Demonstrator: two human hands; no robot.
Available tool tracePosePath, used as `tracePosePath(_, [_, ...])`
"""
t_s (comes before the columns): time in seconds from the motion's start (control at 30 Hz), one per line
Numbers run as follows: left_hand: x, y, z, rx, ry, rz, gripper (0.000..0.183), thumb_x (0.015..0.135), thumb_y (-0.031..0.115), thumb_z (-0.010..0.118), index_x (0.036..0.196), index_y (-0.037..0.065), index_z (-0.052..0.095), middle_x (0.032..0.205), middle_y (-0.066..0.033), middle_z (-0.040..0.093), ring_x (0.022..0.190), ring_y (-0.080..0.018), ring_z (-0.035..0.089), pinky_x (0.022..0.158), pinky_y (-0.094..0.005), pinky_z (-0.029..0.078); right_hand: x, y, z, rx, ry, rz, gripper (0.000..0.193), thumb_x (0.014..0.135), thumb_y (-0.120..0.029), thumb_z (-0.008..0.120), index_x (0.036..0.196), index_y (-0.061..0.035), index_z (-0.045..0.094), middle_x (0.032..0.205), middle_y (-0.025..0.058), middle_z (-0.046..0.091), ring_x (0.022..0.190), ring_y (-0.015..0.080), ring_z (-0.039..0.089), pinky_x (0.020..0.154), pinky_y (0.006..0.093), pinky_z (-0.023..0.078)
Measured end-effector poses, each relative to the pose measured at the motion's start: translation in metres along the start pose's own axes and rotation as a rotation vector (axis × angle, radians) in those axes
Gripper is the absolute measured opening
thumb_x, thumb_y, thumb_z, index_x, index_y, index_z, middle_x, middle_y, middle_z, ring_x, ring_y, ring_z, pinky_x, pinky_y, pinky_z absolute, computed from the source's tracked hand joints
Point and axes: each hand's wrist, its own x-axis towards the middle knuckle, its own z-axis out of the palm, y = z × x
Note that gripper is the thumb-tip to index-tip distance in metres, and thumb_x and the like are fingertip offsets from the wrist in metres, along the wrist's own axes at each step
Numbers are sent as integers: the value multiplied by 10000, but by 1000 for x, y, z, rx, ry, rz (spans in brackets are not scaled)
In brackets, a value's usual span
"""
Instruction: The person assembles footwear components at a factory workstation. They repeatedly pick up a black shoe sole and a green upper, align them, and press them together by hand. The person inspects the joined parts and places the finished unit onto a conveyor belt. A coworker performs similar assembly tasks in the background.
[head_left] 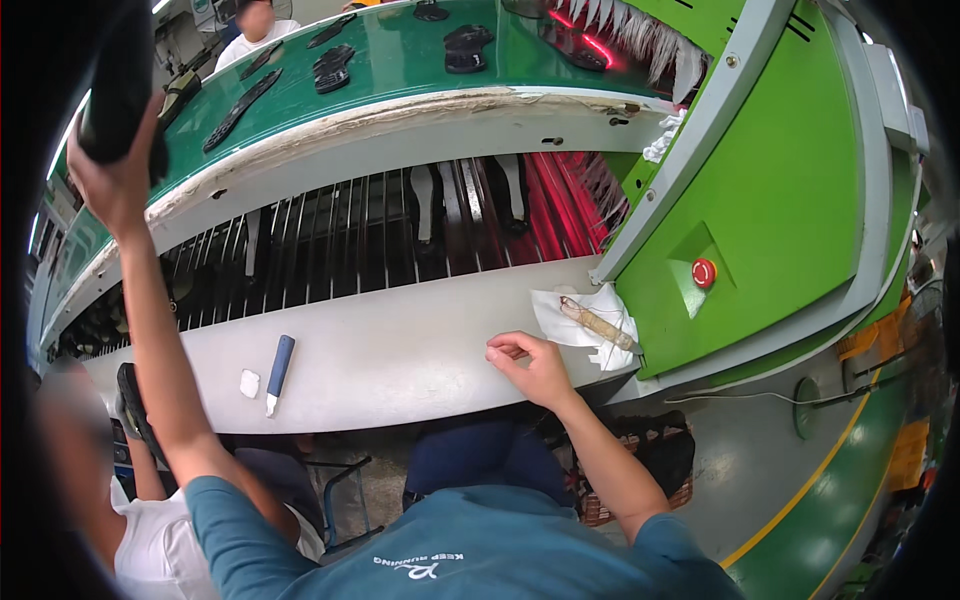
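Note:
My left hand [112, 190] is raised at the far left, closed round a black shoe [112, 105], blurred and dark at the edge of view. My right hand [540, 372] hovers over the front of the pale ledge [420, 345], fingers loosely curled, nothing visible in them. Close to it, a tape-wrapped tool handle [597, 322] rests on white paper [550, 312]. Further left on the ledge lie a blue-handled knife [281, 365] and a small white scrap [250, 383].
Black soles and shoe parts [465, 48] sit on the green belt [400, 60]. Below it, more pieces [424, 205] lie on metal rollers [360, 230]. A green machine housing [770, 200] with a red button [704, 273] stands right. A white-shirted co-worker [165, 545] is close at left, a dark shoe [136, 405] beside them.

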Motion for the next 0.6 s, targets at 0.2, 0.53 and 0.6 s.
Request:
tracePosePath(0.2, [28, -236, 80, 468, -648, 21, 780, 993, 653, 719, 1606, 194, 570, 1505, -258, 641, 1384, -428, 641, 1135, -503, 531, 4, -2, 20, -39, 53, -99, 136, 999, -123, 806, 1083, -17, 804, 993, 96, 828, 860, 163, 796, 817, 306, 628])
tracePosePath(0.53, [-19, -97, 129, 222, -680, 123, 452, 1082, 470, 663, 1353, 121, 761, 1455, -133, 706, 1274, -334, 722, 1053, -441, 576, 1, 0, 10, -238, 128, -174, 92, 979, -126, 803, 1028, -48, 796, 914, 90, 790, 794, 214, 789, 742, 324, 625])
tracePosePath(0.6, [-27, -14, 145, -94, -833, 54, 568, 1044, 599, 680, 1261, 89, 804, 1261, -165, 796, 1096, -309, 796, 961, -431, 598, -1, -1, 10, -245, 134, -158, 86, 980, -124, 802, 1021, -50, 794, 915, 87, 790, 795, 214, 787, 741, 326, 622])
